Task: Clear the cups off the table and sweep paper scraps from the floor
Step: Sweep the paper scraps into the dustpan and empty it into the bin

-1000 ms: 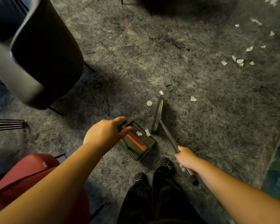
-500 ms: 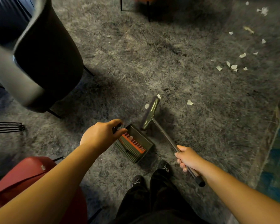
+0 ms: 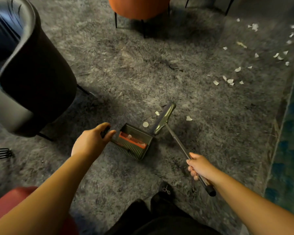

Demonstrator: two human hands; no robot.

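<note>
A green dustpan (image 3: pixel 134 143) with an orange comb strip lies on the grey carpet (image 3: pixel 143 68), its mouth facing the broom. My left hand (image 3: pixel 92 140) grips its black handle. My right hand (image 3: pixel 199 167) grips the broom's dark shaft (image 3: pixel 178 141). The broom's green head (image 3: pixel 165 118) rests on the carpet just right of the pan. Three white paper scraps (image 3: pixel 145 124) lie close to the broom head. Several more scraps (image 3: pixel 230 81) are scattered at the upper right. A pale scrap sits inside the pan.
A black chair (image 3: pixel 36 78) stands at the left, a red seat (image 3: pixel 10 206) at the bottom left, an orange chair (image 3: pixel 139 7) at the top. A wire rack (image 3: pixel 0 153) pokes in from the left edge. My dark shoes (image 3: pixel 166 192) stand below the pan. A blue-patterned floor edge (image 3: pixel 288 141) runs along the right.
The broom head has swung out to the right, away from the dustpan's mouth. The view has tilted up, bringing the orange chair and more scraps into sight.
</note>
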